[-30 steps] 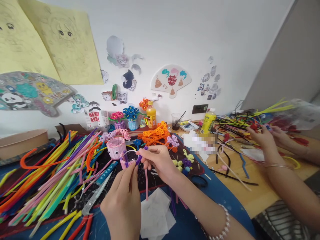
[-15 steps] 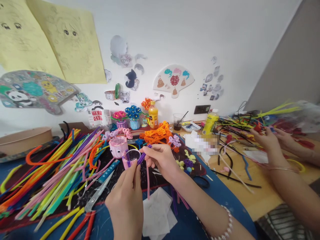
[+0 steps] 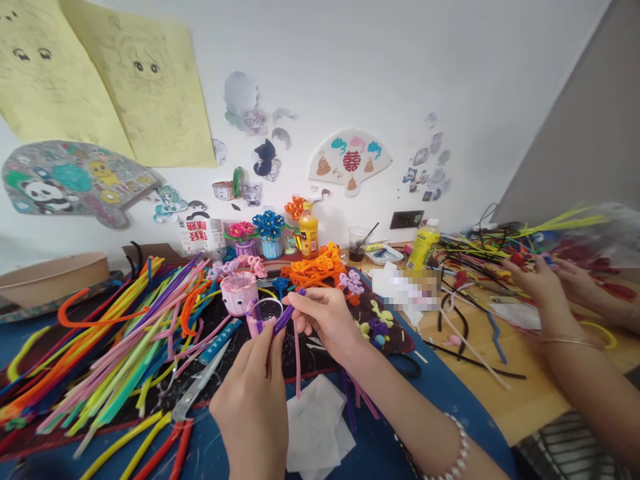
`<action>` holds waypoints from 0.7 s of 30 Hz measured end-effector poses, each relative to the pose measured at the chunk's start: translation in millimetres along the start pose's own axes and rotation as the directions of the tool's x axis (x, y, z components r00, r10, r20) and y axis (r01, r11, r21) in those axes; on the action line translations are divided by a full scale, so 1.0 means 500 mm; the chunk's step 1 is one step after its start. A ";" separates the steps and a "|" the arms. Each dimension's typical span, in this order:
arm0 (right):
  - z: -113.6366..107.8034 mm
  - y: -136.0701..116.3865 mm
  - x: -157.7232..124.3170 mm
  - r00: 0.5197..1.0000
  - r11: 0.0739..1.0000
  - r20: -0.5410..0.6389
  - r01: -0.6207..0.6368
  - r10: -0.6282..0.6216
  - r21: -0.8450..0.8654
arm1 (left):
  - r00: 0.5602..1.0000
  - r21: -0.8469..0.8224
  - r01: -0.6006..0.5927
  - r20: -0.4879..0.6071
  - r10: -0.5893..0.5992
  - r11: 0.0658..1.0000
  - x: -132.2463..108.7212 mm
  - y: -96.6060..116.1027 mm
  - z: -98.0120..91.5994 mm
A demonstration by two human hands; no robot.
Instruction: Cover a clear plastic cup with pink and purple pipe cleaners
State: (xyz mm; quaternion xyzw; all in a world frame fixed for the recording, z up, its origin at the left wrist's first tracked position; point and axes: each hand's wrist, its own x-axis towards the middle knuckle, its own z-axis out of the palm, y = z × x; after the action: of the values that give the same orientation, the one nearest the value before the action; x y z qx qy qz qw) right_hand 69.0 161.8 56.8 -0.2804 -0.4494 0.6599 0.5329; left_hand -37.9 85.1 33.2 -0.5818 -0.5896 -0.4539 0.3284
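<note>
My left hand (image 3: 254,393) is closed on a small clear cup (image 3: 271,309) partly wrapped in pink and purple pipe cleaners. Its round rim faces up toward me, and my fingers hide the lower part. My right hand (image 3: 323,319) pinches a purple pipe cleaner (image 3: 283,321) against the cup's right side. Below my right fingers hangs a pink pipe cleaner (image 3: 299,367). Just behind the cup stands a finished-looking pink pipe-cleaner pot (image 3: 239,294) with googly eyes. Scissors (image 3: 205,380) with open blades lie to the left of my left hand.
A big heap of coloured pipe cleaners (image 3: 125,340) fills the left side. White paper sheets (image 3: 316,427) lie below my hands. Behind are orange pipe-cleaner shapes (image 3: 315,270), a juice bottle (image 3: 309,233) and a yellow bottle (image 3: 423,247). Another person's hands (image 3: 537,287) work at right.
The whole view has shifted slightly to the right. My right fingers keep their pinch on the purple pipe cleaner, and both hands stay almost in place around the cup.
</note>
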 end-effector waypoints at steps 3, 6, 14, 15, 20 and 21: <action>0.001 -0.002 0.000 1.000 1.000 -0.002 -0.004 0.004 -0.001 | 1.000 -0.014 -0.013 0.015 0.013 1.000 0.000 -0.001 0.000; 0.001 -0.002 0.001 1.000 1.000 -0.007 -0.009 0.009 -0.004 | 1.000 -0.009 -0.008 0.027 0.008 1.000 0.001 0.000 -0.001; -0.001 0.005 0.003 1.000 1.000 -0.020 -0.005 0.005 -0.004 | 0.998 -0.012 -0.039 0.056 0.040 0.999 0.002 0.002 0.000; 0.000 0.005 0.003 1.000 1.000 -0.021 -0.010 0.010 -0.001 | 0.997 -0.015 -0.043 0.058 0.044 0.999 0.002 0.002 0.000; 0.001 0.007 0.003 1.000 1.000 -0.008 -0.008 0.008 0.013 | 0.996 -0.052 -0.051 0.070 0.055 0.997 -0.001 -0.002 0.000; 0.001 0.008 0.003 1.000 1.000 -0.009 -0.007 0.007 0.011 | 0.996 -0.061 -0.053 0.070 0.057 0.997 -0.002 -0.003 0.001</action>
State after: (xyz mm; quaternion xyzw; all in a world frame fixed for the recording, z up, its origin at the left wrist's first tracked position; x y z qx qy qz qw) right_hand 66.6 163.0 53.7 -0.2818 -0.4425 0.6630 0.5340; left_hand -39.0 85.1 32.1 -0.6233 -0.5710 -0.4407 0.3020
